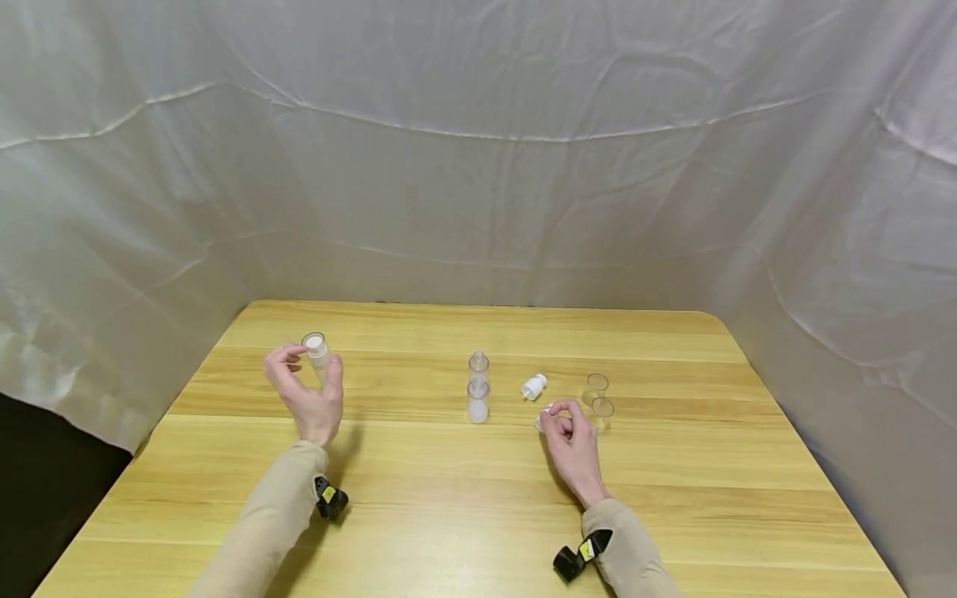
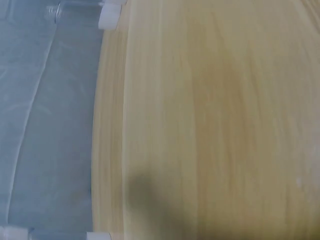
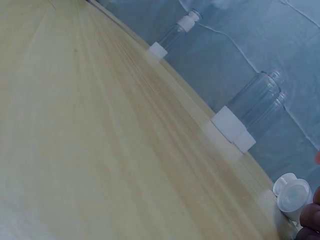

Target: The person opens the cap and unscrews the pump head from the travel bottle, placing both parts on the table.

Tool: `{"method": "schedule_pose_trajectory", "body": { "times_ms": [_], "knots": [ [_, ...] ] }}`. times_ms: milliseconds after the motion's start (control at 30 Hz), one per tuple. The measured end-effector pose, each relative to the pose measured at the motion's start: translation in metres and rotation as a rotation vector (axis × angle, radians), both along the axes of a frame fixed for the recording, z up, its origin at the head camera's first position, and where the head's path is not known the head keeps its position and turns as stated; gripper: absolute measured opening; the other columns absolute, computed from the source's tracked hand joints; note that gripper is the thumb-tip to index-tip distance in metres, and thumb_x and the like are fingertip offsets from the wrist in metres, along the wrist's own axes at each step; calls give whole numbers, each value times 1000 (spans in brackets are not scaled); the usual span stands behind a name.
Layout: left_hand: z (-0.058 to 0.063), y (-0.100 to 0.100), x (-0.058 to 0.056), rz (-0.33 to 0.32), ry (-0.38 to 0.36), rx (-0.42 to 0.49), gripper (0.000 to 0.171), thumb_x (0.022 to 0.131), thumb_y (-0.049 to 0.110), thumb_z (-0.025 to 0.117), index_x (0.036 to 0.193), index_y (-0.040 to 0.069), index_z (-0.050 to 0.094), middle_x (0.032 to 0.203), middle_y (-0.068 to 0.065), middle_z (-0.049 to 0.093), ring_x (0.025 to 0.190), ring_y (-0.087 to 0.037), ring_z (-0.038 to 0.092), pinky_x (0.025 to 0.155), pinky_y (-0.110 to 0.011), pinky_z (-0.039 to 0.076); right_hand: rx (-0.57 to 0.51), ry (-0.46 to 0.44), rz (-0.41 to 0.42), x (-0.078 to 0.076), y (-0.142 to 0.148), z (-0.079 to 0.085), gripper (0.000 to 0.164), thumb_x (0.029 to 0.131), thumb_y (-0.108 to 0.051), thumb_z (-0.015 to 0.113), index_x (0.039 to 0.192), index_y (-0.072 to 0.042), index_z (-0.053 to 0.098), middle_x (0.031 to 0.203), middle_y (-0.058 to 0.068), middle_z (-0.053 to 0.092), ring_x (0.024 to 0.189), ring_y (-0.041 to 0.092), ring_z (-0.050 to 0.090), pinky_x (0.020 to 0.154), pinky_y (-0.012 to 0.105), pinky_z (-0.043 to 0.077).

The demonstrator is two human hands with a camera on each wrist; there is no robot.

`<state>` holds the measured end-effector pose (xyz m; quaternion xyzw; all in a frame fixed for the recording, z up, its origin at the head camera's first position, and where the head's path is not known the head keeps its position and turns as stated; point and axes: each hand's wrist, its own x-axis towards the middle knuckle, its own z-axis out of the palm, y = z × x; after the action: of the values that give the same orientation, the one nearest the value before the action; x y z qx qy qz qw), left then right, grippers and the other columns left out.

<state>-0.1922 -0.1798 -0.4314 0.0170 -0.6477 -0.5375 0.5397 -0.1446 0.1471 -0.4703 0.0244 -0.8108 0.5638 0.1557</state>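
At the far left of the table stands a clear bottle [image 1: 317,355] with a white collar. My left hand [image 1: 310,405] is beside it, thumb and fingers spread apart around it; the head view does not show a firm hold. My right hand [image 1: 574,448] has its thumb and index finger curled together at a small white pump head [image 1: 540,419], mostly hidden by the fingers. In the right wrist view, fingertips [image 3: 310,216] meet this pump head [image 3: 294,196] at the right edge. Another white pump head [image 1: 534,386] lies just beyond.
Two clear bottles [image 1: 478,403] with white bottoms stand mid-table, one behind the other. Two clear caps [image 1: 601,409] are right of my right hand. Grey cloth [image 1: 478,191] hangs behind the wooden table [image 1: 419,498].
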Motion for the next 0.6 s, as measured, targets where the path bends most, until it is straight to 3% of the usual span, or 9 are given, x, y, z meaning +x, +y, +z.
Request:
{"method": "schedule_pose_trajectory", "body": {
  "times_ms": [133, 300, 433, 600],
  "knots": [
    [-16, -15, -9, -5, -155, 47, 61, 74, 6, 79, 123, -7, 46, 119, 9, 40, 112, -3, 35, 95, -23, 30, -1, -13, 2, 1, 0, 1, 4, 94, 1, 62, 94, 3, 59, 52, -7, 33, 48, -3, 29, 54, 13, 27],
    [-25, -26, -11, -69, -377, 95, 84, 75, 14, 86, 143, 10, 37, 136, -7, 40, 122, -8, 33, 105, -30, 32, -4, -7, 2, 1, 0, 1, 4, 94, 2, 61, 94, 4, 59, 52, -7, 33, 48, -3, 30, 54, 11, 25],
    [-28, -33, -12, -150, -548, 138, 93, 78, 20, 86, 150, 14, 28, 147, -12, 34, 134, -22, 31, 113, -40, 32, -2, 6, -2, 1, -1, 1, 4, 93, 2, 62, 93, 4, 59, 52, -7, 33, 48, -4, 29, 54, 10, 25],
    [-33, -40, -14, -220, -691, 192, 93, 82, 19, 82, 153, 8, 23, 149, -16, 34, 138, -32, 31, 118, -45, 31, 1, 11, 0, 0, -1, 2, 3, 93, 2, 62, 93, 4, 59, 52, -7, 33, 48, -3, 29, 54, 9, 24]
  ]
}}
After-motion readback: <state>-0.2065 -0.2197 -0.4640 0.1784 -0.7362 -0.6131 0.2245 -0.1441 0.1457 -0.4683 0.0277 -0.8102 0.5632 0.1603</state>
